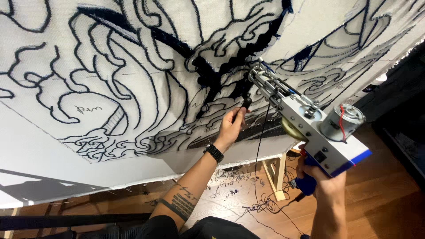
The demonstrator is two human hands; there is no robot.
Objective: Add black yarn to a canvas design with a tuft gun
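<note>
As two hands (230, 126) grip: one tufting gun (305, 121).

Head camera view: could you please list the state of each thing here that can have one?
Tufting gun: raised, its tip against the cloth.
Backing cloth: stretched taut, partly tufted with dark outlines.
Left hand: closed on the gun's black front handle.
Right hand: closed on the blue rear grip.
Dark yarn: hanging slack to the floor.
</note>
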